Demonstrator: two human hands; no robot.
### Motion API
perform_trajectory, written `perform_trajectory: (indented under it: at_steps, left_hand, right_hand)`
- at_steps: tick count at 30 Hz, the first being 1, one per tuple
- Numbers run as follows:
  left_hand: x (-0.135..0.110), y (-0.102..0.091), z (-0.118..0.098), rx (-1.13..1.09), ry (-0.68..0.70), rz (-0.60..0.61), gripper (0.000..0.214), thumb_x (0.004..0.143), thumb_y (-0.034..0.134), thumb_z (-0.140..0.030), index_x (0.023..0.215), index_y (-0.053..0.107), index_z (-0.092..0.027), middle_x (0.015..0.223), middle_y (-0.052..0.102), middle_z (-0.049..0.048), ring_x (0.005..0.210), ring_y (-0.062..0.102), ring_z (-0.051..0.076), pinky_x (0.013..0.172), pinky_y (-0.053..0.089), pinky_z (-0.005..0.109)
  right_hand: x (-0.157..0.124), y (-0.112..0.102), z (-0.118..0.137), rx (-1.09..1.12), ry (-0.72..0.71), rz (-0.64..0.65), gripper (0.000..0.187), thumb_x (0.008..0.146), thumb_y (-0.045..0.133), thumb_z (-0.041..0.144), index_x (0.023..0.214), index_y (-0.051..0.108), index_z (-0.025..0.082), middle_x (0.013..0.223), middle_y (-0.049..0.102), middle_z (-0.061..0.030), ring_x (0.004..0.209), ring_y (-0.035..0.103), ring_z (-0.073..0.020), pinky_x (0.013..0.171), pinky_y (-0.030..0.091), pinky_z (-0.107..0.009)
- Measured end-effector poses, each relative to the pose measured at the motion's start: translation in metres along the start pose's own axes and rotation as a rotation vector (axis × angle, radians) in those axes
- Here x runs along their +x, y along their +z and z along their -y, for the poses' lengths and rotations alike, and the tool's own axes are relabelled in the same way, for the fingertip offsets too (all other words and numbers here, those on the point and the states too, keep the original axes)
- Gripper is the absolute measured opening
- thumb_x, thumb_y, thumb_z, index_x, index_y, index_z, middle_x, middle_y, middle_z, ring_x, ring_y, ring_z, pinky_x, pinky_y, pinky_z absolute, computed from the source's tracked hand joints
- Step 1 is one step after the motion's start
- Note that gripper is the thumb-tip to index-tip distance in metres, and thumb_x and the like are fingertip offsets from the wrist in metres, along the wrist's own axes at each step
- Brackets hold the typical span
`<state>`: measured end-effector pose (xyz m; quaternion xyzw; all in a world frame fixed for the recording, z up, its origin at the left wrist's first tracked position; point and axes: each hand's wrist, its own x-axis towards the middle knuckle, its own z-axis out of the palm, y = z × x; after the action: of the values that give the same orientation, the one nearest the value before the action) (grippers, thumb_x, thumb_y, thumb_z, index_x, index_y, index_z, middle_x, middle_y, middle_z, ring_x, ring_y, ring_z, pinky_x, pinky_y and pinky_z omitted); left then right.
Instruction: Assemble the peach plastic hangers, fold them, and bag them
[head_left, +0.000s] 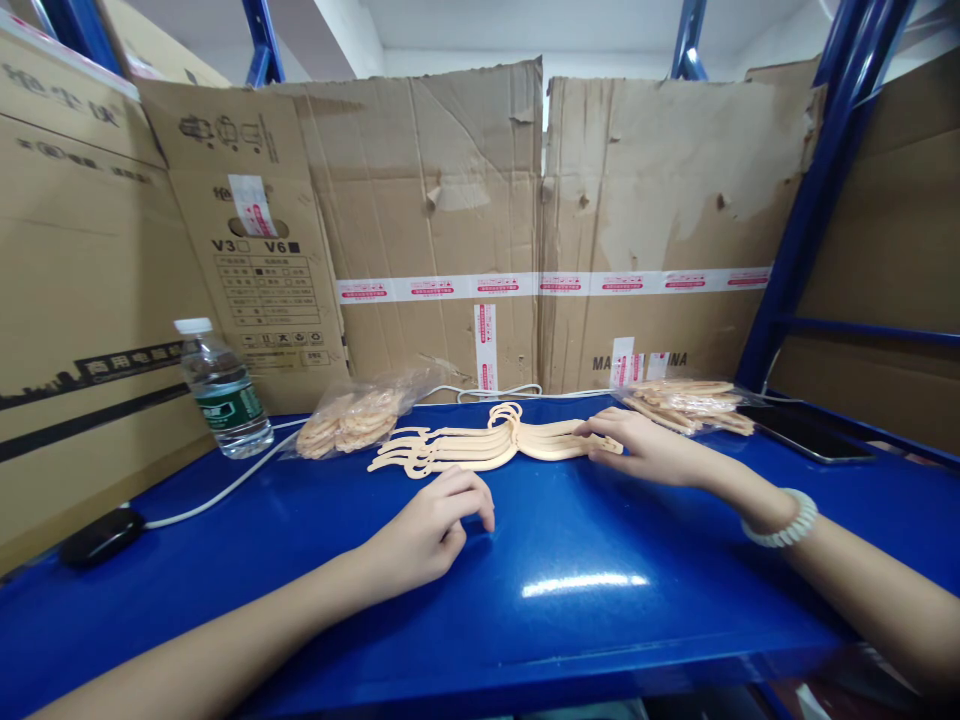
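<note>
Left hand [431,530]: half-curled, empty, on worktop [585,620] near hangers [480,445].
Right hand [645,450]: fingers stretched flat on hangers' right end.

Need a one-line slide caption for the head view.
Right hand rests on fanned beige hangers on a blue shelf; left hand curled near them.

Warehouse packing station: blue steel racking [810,220], flattened cardboard cartons [450,220], bagged hangers [352,418].
</note>
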<state>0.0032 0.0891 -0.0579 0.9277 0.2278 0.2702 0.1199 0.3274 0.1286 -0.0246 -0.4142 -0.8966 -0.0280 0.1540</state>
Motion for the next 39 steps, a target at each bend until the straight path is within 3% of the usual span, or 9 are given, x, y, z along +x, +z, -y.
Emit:
perform_trajectory:
  at_steps: [39]
  left_hand:
    - [0.0000, -0.0013, -0.0016, 0.014, -0.017, -0.019, 0.043, 0.064, 0.034, 0.010, 0.084, 0.059, -0.019, 0.097, 0.058, 0.0031, 0.092, 0.054, 0.015, 0.084, 0.043, 0.029]
  right_hand:
    - [-0.0027, -0.0070, 0.0030, 0.011, 0.021, 0.021, 0.034, 0.092, 0.044, 0.035, 0.113, 0.061, 0.014, 0.106, 0.064, -0.0144, 0.098, 0.059, -0.0273, 0.086, 0.046, -0.042]
